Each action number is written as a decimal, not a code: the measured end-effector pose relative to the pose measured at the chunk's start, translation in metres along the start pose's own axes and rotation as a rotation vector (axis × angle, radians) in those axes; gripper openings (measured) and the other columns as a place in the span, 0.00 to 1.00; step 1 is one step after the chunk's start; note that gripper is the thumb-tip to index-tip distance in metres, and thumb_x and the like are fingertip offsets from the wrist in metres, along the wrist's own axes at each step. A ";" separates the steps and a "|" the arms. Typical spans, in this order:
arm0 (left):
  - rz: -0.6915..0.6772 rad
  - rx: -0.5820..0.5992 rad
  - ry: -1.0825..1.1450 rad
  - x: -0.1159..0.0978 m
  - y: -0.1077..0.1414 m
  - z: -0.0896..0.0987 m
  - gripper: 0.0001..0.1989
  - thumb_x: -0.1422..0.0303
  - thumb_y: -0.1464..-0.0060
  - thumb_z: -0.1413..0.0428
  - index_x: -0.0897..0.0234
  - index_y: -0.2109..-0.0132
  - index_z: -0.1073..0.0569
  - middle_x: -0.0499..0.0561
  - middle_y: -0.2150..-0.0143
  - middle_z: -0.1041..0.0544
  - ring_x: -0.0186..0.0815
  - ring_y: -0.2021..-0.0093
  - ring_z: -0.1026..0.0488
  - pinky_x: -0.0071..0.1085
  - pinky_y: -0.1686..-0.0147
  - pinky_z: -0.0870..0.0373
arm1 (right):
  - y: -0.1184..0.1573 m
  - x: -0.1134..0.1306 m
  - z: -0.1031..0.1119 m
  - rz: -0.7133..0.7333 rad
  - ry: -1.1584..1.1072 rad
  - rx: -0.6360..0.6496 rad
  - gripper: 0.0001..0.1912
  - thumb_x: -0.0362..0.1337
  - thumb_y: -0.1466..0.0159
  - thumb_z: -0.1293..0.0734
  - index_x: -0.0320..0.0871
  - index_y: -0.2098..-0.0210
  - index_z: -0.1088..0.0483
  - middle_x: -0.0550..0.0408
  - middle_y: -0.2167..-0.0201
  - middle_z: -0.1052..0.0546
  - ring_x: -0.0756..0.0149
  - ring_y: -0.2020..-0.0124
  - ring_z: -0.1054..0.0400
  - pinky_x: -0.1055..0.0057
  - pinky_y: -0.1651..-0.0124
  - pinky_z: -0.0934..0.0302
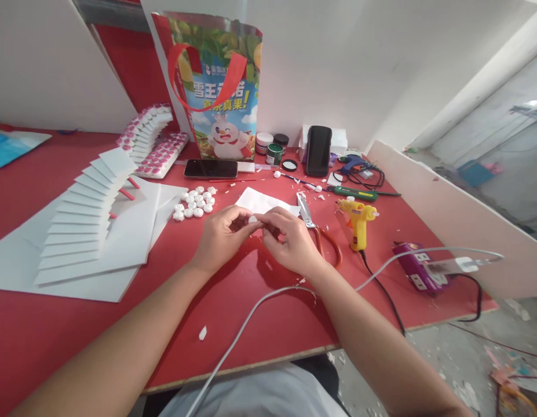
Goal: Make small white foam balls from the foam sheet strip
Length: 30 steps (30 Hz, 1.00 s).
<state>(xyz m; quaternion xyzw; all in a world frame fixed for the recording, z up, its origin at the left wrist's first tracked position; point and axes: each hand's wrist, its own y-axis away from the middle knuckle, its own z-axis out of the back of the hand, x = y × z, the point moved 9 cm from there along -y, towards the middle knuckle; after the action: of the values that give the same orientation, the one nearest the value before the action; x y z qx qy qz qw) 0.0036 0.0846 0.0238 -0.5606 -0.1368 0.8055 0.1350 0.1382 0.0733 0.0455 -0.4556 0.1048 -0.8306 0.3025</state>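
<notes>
Over the middle of the red table, my left hand [225, 234] pinches a small white round piece [252, 220] between thumb and forefinger. My right hand [289, 234] meets it from the right, its thumb and fingers pressed together at the edge of the same piece. Just behind the hands lies a sheet of white paper [262, 200]. Several white rolled pieces [196, 202] are grouped beyond my left hand. Open scissors with orange handles [309, 217] rest right beside my right hand.
A yellow glue gun [359, 223] and purple box [420, 269] stand right. A fanned white stack [81, 217] lies left. Behind are a colourful bag [225, 87], phone [211, 168], paint jars [274, 155] and green tool [355, 193]. A pale cable [259, 302] crosses the front.
</notes>
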 end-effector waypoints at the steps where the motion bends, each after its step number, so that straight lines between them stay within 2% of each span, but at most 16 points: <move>1: 0.059 0.009 0.054 0.005 0.000 -0.001 0.11 0.60 0.44 0.37 0.64 0.64 0.24 0.46 0.73 0.26 0.30 0.75 0.31 0.26 0.73 0.34 | 0.001 0.001 -0.001 0.008 0.008 0.001 0.18 0.28 0.37 0.39 0.38 0.51 0.25 0.48 0.61 0.25 0.66 0.66 0.30 0.70 0.65 0.35; 3: 0.135 0.015 0.127 0.010 0.000 -0.002 0.13 0.58 0.45 0.36 0.63 0.63 0.25 0.45 0.73 0.27 0.30 0.77 0.31 0.26 0.75 0.34 | 0.001 0.003 -0.003 0.028 0.033 0.007 0.20 0.29 0.36 0.40 0.38 0.47 0.27 0.46 0.58 0.25 0.65 0.63 0.29 0.70 0.64 0.34; 5: 0.148 0.011 0.139 0.010 0.000 -0.001 0.14 0.57 0.45 0.36 0.63 0.62 0.25 0.45 0.72 0.25 0.30 0.77 0.31 0.27 0.74 0.34 | 0.002 0.005 -0.006 0.044 0.061 0.015 0.22 0.29 0.36 0.40 0.37 0.44 0.28 0.45 0.57 0.25 0.65 0.62 0.29 0.69 0.63 0.34; 10: 0.083 0.017 0.070 0.005 -0.002 0.000 0.12 0.58 0.43 0.38 0.63 0.61 0.25 0.46 0.70 0.23 0.31 0.74 0.29 0.27 0.71 0.33 | 0.002 0.004 -0.008 0.030 0.094 0.035 0.23 0.30 0.36 0.41 0.38 0.43 0.29 0.46 0.56 0.24 0.65 0.62 0.29 0.69 0.63 0.33; 15: -0.037 0.027 -0.052 -0.004 -0.002 0.001 0.09 0.62 0.39 0.41 0.63 0.62 0.25 0.48 0.69 0.22 0.32 0.69 0.27 0.27 0.66 0.33 | 0.003 0.002 -0.009 0.016 0.125 0.052 0.23 0.32 0.35 0.40 0.38 0.42 0.29 0.46 0.57 0.25 0.65 0.64 0.29 0.68 0.61 0.33; 18: -0.038 0.037 -0.025 -0.006 -0.002 -0.001 0.08 0.62 0.40 0.40 0.63 0.62 0.25 0.48 0.69 0.22 0.32 0.68 0.26 0.27 0.65 0.32 | 0.003 0.001 -0.009 0.000 0.147 0.049 0.23 0.32 0.35 0.40 0.39 0.42 0.30 0.47 0.59 0.25 0.64 0.64 0.30 0.67 0.60 0.34; 21: 0.111 0.030 0.123 0.007 -0.003 -0.003 0.10 0.61 0.43 0.38 0.63 0.64 0.25 0.45 0.74 0.25 0.31 0.74 0.29 0.27 0.71 0.34 | 0.003 -0.002 -0.007 -0.049 0.138 0.031 0.25 0.33 0.35 0.40 0.39 0.39 0.32 0.48 0.59 0.25 0.65 0.66 0.31 0.67 0.63 0.35; 23: 0.276 0.015 0.323 0.021 -0.002 -0.006 0.12 0.60 0.46 0.35 0.63 0.65 0.26 0.44 0.76 0.27 0.30 0.78 0.31 0.27 0.74 0.34 | 0.002 -0.005 -0.006 -0.079 0.122 0.027 0.26 0.34 0.35 0.39 0.39 0.38 0.34 0.49 0.59 0.25 0.66 0.68 0.32 0.68 0.64 0.36; 26: 0.476 -0.018 0.648 0.038 0.000 -0.013 0.14 0.62 0.52 0.32 0.64 0.66 0.27 0.47 0.75 0.24 0.30 0.77 0.30 0.26 0.75 0.32 | 0.002 -0.008 -0.005 -0.119 0.123 0.017 0.24 0.36 0.35 0.35 0.38 0.40 0.32 0.52 0.63 0.25 0.67 0.70 0.35 0.68 0.64 0.38; 30: 0.557 0.003 0.866 0.043 0.000 -0.019 0.15 0.66 0.55 0.31 0.64 0.64 0.27 0.48 0.74 0.23 0.29 0.77 0.30 0.23 0.77 0.34 | 0.001 -0.013 -0.003 -0.177 0.108 -0.013 0.21 0.39 0.36 0.32 0.38 0.44 0.30 0.55 0.67 0.27 0.69 0.71 0.36 0.70 0.64 0.40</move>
<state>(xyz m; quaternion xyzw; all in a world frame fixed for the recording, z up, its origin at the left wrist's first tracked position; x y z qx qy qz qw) 0.0074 0.1019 -0.0199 -0.8577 0.0875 0.5051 -0.0397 0.1409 0.0799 0.0343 -0.4194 0.0857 -0.8768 0.2190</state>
